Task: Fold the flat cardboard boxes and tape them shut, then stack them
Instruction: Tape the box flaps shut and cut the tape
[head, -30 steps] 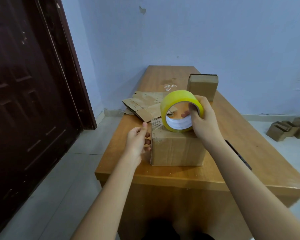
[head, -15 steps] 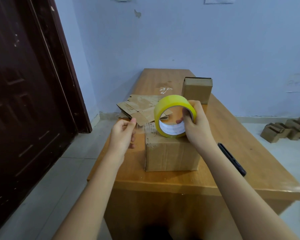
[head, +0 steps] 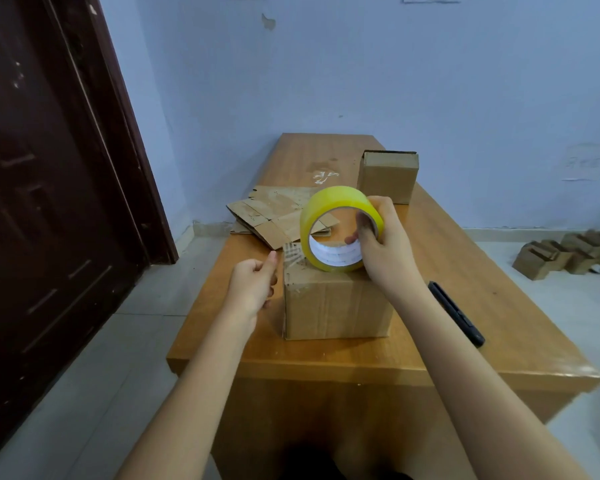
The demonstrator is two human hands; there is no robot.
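The right hand (head: 381,251) grips the yellow tape roll (head: 340,228) atop the folded box (head: 336,303), hiding its top. At nine o'clock, the left hand (head: 253,285) curls loosely; whether it pinches the clear tape end (head: 293,252) is unclear.

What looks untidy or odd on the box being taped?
The clear tape at the cardboard box's near-left top corner is crumpled, bunched rather than flat, beside the yellow tape roll.

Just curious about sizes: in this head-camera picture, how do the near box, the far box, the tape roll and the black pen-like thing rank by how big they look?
1. Near box, largest.
2. Tape roll.
3. Far box. It looks close to the roll in size, and it stands farther off, so their order is unsure.
4. Black pen-like thing, smallest.
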